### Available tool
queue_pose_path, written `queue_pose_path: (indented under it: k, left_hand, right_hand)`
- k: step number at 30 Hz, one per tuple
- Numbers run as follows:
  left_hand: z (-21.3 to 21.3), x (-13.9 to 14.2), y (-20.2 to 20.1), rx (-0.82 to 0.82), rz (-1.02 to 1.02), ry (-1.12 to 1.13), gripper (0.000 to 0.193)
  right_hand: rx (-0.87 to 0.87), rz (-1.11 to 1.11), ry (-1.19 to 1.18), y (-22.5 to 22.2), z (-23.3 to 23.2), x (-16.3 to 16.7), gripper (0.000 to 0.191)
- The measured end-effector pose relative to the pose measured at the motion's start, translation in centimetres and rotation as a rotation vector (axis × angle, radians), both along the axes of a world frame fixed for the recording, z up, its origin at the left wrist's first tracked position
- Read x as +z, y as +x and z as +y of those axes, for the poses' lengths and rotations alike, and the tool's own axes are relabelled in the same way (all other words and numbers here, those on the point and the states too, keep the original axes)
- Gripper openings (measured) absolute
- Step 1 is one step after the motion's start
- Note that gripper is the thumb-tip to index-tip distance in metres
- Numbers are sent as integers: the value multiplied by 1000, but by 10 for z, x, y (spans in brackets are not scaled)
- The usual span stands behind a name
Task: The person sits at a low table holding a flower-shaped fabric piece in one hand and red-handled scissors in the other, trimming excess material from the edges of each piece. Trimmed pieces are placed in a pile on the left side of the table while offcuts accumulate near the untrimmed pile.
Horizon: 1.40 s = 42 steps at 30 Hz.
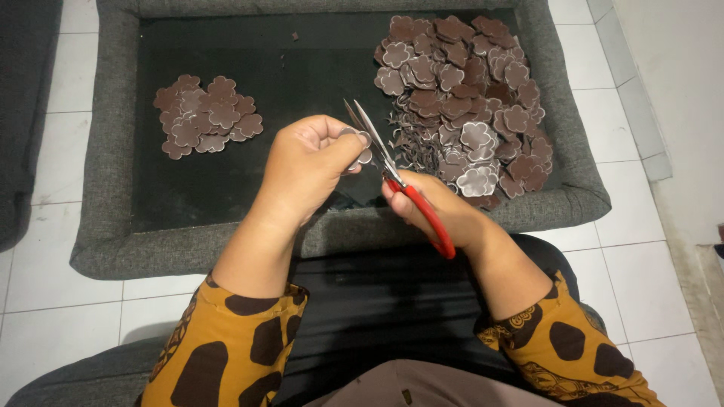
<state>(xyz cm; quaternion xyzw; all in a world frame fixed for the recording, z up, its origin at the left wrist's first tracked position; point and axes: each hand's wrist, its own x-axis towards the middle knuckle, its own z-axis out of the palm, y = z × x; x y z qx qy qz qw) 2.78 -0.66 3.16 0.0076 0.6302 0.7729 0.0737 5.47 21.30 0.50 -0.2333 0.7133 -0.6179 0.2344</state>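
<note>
On the white tiled floor, a big grey padded tray with a black inner surface is sitting right in front of the person. Inside it on the right, a large heap of brown flower-shaped cutouts is piling up against the rim, some showing a pale side. Over on the left there's a much smaller pile of the same flowers, lying well apart from the big one.

Above the tray's near edge, both hands are working close together. The left hand is curling its fingers tight and pinching one small flower piece between thumb and fingertips. The right hand is gripping closed around the red handles of a pair of scissors, and the blades are standing slightly apart, pointing up and away, right beside the pinched piece. Little brown offcuts are lying at the big heap's left edge.
</note>
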Motion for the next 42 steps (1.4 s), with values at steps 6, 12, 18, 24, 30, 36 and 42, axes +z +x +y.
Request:
queue_pose_path:
  k: [6,12,18,24,30,36,42]
  left_hand:
    - [0,1,0,-7,10,13,11]
    - [-2,-2,-1,-17,16,34,10]
    - [-1,-3,-4,-48,-20,5,11]
    - [0,1,-7,-95,-161,69,20]
    - [-13,-7,-2,-153,-65,35,34]
    - [-15,-12,12,-64,96,-23,20]
    - [-8,3,31,45,95,56,18]
  right_hand:
    - [-35,-39,12,0,-1,0,44]
    - [-67,-111,-7,1,-1,-8,49]
    - [-123,-75,22,-4,1,-19,53]
    - [-193,66,54,-19,3,-36,46]
    - [-224,272,-60,-25,2,-67,33]
    - [-347,209,-345,-18,-4,-85,27]
    - [-457,134,-279,-28,-21,-61,22]
